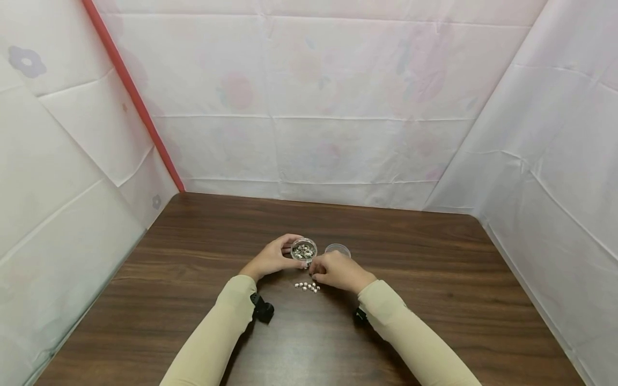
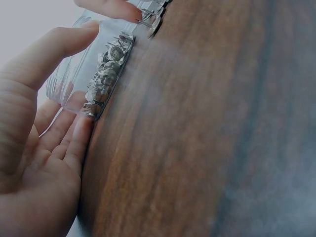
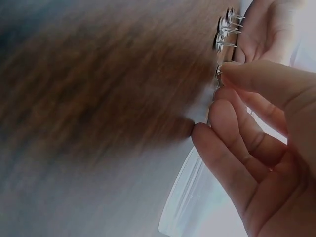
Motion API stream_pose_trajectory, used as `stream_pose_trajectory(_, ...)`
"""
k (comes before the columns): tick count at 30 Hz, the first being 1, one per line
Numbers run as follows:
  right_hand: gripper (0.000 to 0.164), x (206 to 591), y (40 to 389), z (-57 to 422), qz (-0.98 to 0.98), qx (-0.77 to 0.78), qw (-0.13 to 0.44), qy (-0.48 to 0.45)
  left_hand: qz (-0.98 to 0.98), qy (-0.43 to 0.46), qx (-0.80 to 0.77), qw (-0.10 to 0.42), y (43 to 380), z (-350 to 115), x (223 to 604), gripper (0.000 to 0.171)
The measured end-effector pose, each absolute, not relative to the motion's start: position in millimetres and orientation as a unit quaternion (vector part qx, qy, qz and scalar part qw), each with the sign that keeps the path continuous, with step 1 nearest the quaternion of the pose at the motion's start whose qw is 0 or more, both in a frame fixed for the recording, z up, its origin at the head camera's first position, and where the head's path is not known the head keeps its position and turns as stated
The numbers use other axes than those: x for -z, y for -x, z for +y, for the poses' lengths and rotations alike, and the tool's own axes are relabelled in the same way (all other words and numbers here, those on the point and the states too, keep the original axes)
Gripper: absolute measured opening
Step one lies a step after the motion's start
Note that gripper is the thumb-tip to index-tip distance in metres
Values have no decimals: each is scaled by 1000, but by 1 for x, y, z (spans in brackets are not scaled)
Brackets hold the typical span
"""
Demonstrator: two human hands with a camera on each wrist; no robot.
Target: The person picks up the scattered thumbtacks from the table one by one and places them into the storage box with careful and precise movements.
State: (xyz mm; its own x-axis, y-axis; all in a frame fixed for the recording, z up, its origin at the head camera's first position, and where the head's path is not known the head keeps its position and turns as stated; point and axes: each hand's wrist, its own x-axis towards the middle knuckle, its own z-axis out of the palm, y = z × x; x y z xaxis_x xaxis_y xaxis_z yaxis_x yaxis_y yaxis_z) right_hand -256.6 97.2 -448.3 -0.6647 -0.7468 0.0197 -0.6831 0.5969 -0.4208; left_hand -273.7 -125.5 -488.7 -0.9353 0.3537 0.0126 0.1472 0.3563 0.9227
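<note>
My left hand (image 1: 272, 258) holds a small round clear jar (image 2: 109, 35), its thumb along the near side and its fingers behind. Silver thumbtacks (image 2: 106, 76) lie heaped in the jar's bottom, and the jar stands on the wooden table. To the right of it, my right hand (image 1: 340, 271) is low over the tabletop. In the right wrist view, its thumb and index finger pinch a thumbtack (image 3: 218, 73). Several loose thumbtacks (image 1: 307, 287) lie in a loose group in front of the jar. The right wrist view shows some of them with points away from the table (image 3: 213, 12).
A clear round lid (image 1: 345, 247) lies on the table behind my right hand, partly covered by it. The brown wooden table (image 1: 415, 257) extends to both sides. White patterned cloth (image 1: 309, 150) hangs at the back and sides, with a red strip (image 1: 132, 96) at left.
</note>
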Motion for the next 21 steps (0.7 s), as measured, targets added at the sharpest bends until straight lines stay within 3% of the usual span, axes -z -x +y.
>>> stream_pose_trajectory(21,4,450,255,98,888,203,50,410,820,-154,-544,95,275,-125,491,71)
